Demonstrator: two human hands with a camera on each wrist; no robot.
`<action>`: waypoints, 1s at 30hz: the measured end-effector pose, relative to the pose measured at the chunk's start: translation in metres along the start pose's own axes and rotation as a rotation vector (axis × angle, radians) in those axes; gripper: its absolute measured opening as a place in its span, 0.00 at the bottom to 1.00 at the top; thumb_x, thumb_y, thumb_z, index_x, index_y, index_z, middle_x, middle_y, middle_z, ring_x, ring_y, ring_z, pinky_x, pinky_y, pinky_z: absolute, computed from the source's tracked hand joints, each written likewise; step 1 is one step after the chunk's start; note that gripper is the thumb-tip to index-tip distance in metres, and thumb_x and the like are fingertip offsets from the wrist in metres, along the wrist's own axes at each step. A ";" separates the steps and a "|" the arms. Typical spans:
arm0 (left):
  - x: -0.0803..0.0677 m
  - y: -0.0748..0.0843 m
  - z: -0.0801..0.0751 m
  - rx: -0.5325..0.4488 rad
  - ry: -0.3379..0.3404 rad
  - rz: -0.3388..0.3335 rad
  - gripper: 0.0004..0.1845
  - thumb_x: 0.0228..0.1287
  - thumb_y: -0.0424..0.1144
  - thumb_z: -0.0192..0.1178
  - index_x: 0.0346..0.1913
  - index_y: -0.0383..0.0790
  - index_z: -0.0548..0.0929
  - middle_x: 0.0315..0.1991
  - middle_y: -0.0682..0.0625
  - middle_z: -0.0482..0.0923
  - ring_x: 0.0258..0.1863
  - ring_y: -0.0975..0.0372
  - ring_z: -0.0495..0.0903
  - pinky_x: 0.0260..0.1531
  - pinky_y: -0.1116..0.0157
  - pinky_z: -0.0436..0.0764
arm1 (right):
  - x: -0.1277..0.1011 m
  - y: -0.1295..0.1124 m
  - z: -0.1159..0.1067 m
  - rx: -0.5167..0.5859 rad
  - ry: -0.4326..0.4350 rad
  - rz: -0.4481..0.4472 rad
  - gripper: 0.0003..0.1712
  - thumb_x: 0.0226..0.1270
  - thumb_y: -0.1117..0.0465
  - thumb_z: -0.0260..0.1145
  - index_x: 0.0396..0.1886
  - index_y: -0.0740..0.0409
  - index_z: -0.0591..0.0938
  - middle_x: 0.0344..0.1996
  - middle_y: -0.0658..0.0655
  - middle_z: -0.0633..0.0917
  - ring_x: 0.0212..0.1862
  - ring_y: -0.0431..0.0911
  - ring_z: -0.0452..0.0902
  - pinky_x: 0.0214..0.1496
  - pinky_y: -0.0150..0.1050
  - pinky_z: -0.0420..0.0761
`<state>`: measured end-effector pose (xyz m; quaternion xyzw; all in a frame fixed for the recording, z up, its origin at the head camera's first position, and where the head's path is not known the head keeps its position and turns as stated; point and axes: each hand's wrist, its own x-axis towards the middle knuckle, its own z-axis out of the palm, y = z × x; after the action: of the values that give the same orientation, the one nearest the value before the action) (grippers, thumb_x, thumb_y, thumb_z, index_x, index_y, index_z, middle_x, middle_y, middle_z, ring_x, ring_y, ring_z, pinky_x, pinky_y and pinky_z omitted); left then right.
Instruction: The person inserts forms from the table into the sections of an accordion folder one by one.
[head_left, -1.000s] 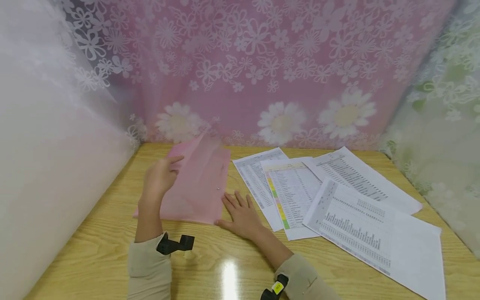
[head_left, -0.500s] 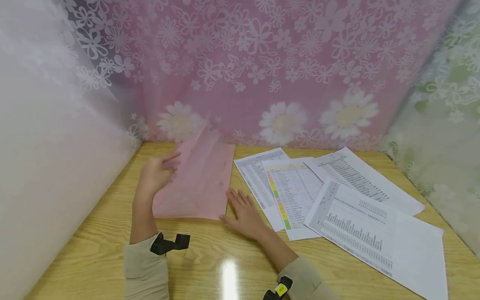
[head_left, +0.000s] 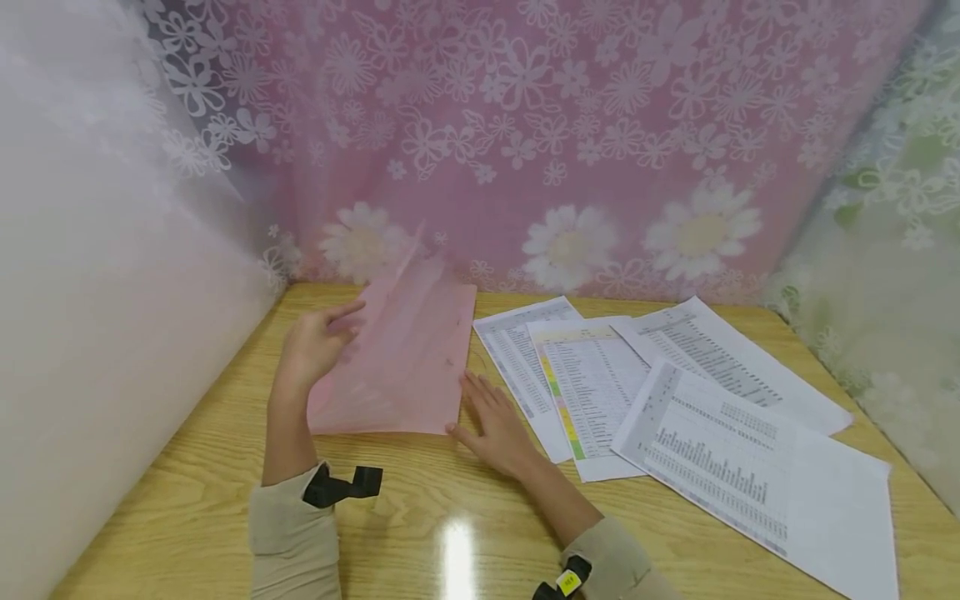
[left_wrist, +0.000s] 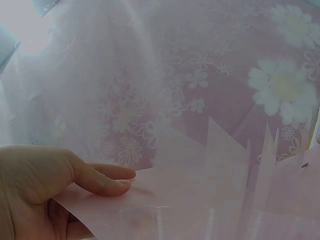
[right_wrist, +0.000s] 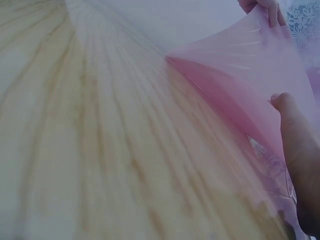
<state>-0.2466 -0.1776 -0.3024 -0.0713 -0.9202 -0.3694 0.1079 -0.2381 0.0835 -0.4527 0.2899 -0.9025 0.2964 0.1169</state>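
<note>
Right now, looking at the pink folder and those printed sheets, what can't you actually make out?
- Print on the printed sheets: too small in the head view.
- Pink folder contents: translucent cover, blurred in both wrist views.
- Left hand fingers: hidden behind the raised flap in the head view.
- Right hand: only one finger shows in the right wrist view, cut by the frame edge.

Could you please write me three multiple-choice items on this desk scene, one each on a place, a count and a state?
1. Where do the printed paper sheets lie relative to the translucent pink plastic folder?
A. to its right
B. to its left
C. beneath it

2. How many printed sheets are on the wooden table?
A. two
B. four
C. six

3. How is the folder's upper flap?
A. flat
B. lifted by the left hand
C. rolled up

Answers: 1 A, the sheets fan out right of the folder. 2 B, four overlapping sheets show. 3 B, the left hand pinches the raised flap while the right hand lies flat at the folder's edge.
</note>
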 end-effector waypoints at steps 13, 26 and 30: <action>-0.001 -0.002 -0.003 -0.020 -0.010 -0.029 0.22 0.64 0.34 0.55 0.62 0.44 0.73 0.42 0.36 0.77 0.10 0.67 0.50 0.12 0.68 0.58 | 0.000 0.000 0.000 0.035 0.037 -0.027 0.43 0.64 0.40 0.52 0.71 0.58 0.54 0.69 0.57 0.56 0.67 0.57 0.49 0.64 0.53 0.49; -0.002 0.000 -0.003 -0.036 -0.014 -0.035 0.23 0.64 0.33 0.54 0.62 0.44 0.73 0.45 0.34 0.76 0.09 0.67 0.51 0.11 0.69 0.58 | 0.003 -0.003 -0.011 0.033 0.076 -0.070 0.43 0.65 0.38 0.49 0.71 0.59 0.56 0.69 0.56 0.55 0.67 0.57 0.50 0.63 0.57 0.51; -0.002 0.000 -0.003 -0.036 -0.017 -0.028 0.23 0.64 0.33 0.54 0.62 0.44 0.73 0.50 0.36 0.75 0.09 0.67 0.50 0.11 0.69 0.58 | 0.004 -0.003 -0.026 0.057 0.077 -0.066 0.39 0.65 0.43 0.54 0.69 0.59 0.59 0.69 0.55 0.55 0.67 0.56 0.50 0.62 0.58 0.51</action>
<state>-0.2439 -0.1801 -0.3011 -0.0637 -0.9152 -0.3868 0.0934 -0.2386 0.0954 -0.4294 0.3110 -0.8785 0.3288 0.1529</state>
